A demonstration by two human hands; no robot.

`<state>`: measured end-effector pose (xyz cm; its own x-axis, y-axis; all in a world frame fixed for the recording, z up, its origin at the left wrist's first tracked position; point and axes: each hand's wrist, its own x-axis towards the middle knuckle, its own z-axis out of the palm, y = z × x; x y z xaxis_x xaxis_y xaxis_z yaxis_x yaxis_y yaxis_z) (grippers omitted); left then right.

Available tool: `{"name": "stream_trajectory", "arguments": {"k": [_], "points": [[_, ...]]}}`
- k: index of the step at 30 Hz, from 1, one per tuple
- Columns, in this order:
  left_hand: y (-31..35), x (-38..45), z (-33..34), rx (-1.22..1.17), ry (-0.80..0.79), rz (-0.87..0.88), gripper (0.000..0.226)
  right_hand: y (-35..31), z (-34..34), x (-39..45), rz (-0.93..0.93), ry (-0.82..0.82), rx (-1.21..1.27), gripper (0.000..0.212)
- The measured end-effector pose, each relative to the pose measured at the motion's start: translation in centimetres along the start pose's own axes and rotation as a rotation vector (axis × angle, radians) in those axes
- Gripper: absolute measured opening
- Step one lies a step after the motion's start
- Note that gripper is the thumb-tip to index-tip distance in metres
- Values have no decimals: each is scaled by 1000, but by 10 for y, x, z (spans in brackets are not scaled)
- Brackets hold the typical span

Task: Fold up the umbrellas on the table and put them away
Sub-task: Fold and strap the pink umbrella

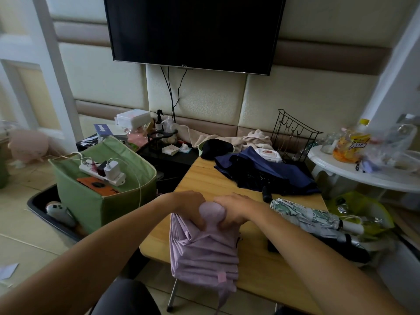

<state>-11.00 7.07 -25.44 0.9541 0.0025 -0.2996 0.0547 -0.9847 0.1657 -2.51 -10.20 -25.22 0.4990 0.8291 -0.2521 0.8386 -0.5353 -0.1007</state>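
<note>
Progress check: the lilac umbrella [202, 248] sits at the table's [268, 276] near edge, canopy already pleated, handle end up. Left hand [191, 206] and right hand [234, 210] both have fingers curled around its neck, squeezing the folds together, so I'd say it's halfway wrapped, strap not fastened yet. The patterned umbrella [306, 218] by the right edge looks collapsed but loose. The navy umbrella [261, 171] at the far edge is still a heap. Nothing's stowed.
</note>
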Motion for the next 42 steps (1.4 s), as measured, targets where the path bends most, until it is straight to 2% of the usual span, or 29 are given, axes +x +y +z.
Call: {"name": "stream_trajectory", "arguments": {"k": [2, 4, 7, 10, 16, 19, 21, 26, 28, 33, 38, 42], "points": [[1, -2, 0, -2, -27, 7, 48, -1, -2, -1, -11, -24, 36, 36], [5, -3, 0, 79, 8, 25, 56, 0, -5, -5, -4, -54, 88, 31], [12, -7, 2, 217, 204, 2, 79, 3, -9, -9, 26, -64, 207, 27], [10, -10, 7, 253, 292, 30, 81, 6, -15, -12, 34, -102, 271, 28], [5, -22, 10, 213, 211, 104, 90, 13, -22, -15, 19, -215, 370, 37], [4, -22, 12, 202, 217, 93, 86, 13, -17, -13, 34, -219, 379, 38], [3, -22, 13, 171, 218, 87, 79, 10, -17, -14, 20, -179, 294, 40], [-9, -19, 8, 62, 208, 14, 67, 11, -11, -18, 2, -15, -17, 61], [-10, -18, 5, 33, 179, 9, 66, 10, -5, -19, 10, 55, -86, 56], [-5, -19, -1, -46, 87, 54, 63, 8, -4, -20, -3, 98, 14, 29], [-5, -20, 1, -77, 38, 33, 64, 11, -2, -15, -1, 79, 82, 24], [-4, -13, 7, -61, 53, 14, 56, 13, -3, -16, 5, 17, 112, 25]]}}
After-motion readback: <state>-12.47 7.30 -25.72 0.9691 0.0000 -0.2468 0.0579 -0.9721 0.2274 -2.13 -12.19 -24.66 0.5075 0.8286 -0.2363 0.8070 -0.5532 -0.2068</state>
